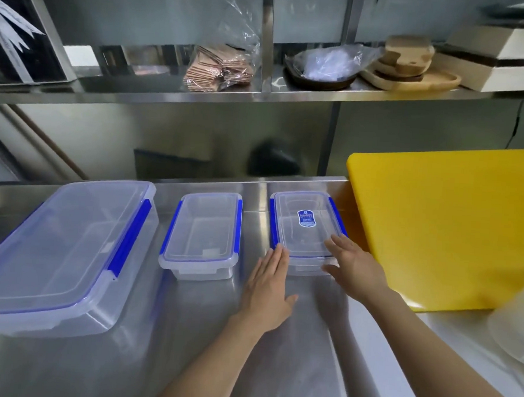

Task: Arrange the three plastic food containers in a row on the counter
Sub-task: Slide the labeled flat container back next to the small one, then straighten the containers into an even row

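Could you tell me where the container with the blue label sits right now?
The labelled container sits rightmost in the row, between the middle container and the yellow cutting board.

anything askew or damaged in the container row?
No damage or spills. The large container sits angled against the middle container and the labelled container, which both hands, left hand and right hand, flank.

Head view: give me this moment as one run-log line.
stage: aligning last | labelled container: rightmost, beside yellow board | left hand: open, at its near-left corner | right hand: open, fingers on lid | row: three on counter
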Tool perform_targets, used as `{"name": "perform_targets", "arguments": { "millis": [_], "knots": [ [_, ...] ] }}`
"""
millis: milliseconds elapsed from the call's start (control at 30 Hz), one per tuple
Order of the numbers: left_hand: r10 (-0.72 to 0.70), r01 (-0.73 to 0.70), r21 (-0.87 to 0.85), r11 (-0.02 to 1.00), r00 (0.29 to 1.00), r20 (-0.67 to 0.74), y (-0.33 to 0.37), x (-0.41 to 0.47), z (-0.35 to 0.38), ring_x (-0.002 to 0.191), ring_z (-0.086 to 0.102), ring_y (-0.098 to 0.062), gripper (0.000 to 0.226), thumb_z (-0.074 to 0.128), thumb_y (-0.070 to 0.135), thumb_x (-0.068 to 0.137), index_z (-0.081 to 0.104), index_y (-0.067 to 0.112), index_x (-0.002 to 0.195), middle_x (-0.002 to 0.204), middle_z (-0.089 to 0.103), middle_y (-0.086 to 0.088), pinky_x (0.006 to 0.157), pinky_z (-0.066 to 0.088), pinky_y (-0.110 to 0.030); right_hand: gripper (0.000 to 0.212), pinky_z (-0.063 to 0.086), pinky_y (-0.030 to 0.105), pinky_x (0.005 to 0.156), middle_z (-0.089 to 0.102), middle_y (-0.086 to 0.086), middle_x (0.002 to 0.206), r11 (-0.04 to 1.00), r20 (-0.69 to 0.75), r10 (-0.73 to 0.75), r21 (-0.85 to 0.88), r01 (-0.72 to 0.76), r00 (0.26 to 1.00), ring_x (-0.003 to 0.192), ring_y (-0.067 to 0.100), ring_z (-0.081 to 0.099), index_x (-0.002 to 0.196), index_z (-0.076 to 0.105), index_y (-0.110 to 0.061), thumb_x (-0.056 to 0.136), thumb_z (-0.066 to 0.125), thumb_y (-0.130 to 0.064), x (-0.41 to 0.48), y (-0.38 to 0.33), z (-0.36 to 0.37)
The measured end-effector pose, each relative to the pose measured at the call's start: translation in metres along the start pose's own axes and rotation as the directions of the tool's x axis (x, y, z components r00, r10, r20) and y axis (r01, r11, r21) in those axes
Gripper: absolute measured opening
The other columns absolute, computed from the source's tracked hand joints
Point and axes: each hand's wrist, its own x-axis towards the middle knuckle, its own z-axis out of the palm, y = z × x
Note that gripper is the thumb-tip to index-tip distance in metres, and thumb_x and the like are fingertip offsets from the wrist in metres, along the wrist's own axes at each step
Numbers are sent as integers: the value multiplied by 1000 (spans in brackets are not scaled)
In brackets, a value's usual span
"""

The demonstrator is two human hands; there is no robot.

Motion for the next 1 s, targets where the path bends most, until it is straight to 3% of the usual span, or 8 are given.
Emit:
{"name": "perform_targets", "arguments": {
  "millis": [100,267,400,500,633,767,867,1000],
  "knots": [
    [-14,13,-13,1000,996,-90,-3,-6,-20,144,1,-13,73,48,43,89,8,22,146,158,7,1,114,-2,-27,57,40,36,101,41,5,144,999,28,29,-37,-28,999,130,24,39,133,35,-19,85,57,-40,-2,-14,-7],
    [-85,81,-26,996,920,-383,-20,-28,-69,126,44,-20,59,52,49,85,39,19,134,137,50,-1,106,33,-34,66,41,40,102,43,3,144,997,-96,24,76,-17,995,128,24,43,139,30,-22,84,52,-52,-5,-59,-24],
    [-172,175,-42,984,851,-497,-58,-52,-113,117,51,-22,55,52,52,84,45,20,128,130,56,-2,97,41,-36,71,38,42,105,40,4,146,982,-57,-39,183,49,998,131,25,40,141,26,-24,83,49,-57,-7,-102,-32],
    [-228,274,-6,962,789,-571,-95,-72,-141,111,53,-29,50,56,46,83,52,14,121,121,61,-9,94,40,-42,72,43,42,98,45,7,141,958,-74,-72,273,90,995,124,27,45,139,27,-21,82,50,-57,-10,-137,-32],
    [-360,446,-7,895,713,-601,-149,-104,-166,117,47,-34,55,60,45,81,49,14,125,127,56,-13,98,35,-47,78,43,42,98,38,4,147,902,-34,-74,423,81,997,128,26,43,142,20,-25,80,49,-62,-9,-193,-20],
    [-514,594,-1,805,696,-501,-204,-134,-179,137,24,-28,66,46,57,84,30,25,139,149,32,-9,113,17,-48,82,34,39,107,31,5,150,763,49,-69,646,21,996,134,24,36,144,16,-22,80,54,-58,-10,-259,2],
    [-610,685,29,728,666,-428,-234,-158,-181,143,7,-24,68,34,67,83,21,36,141,156,17,-5,114,3,-50,83,28,38,112,27,7,153,671,123,-77,740,-39,989,138,23,30,144,15,-17,81,56,-53,-7,-304,19],
    [-703,747,-28,665,613,-361,-300,-197,-204,144,-2,-26,66,26,74,79,21,46,139,158,5,-2,114,-2,-55,72,30,29,103,39,5,145,591,194,-94,800,-102,976,131,22,39,139,24,-19,82,57,-48,-6,-384,42]
  ]
}}
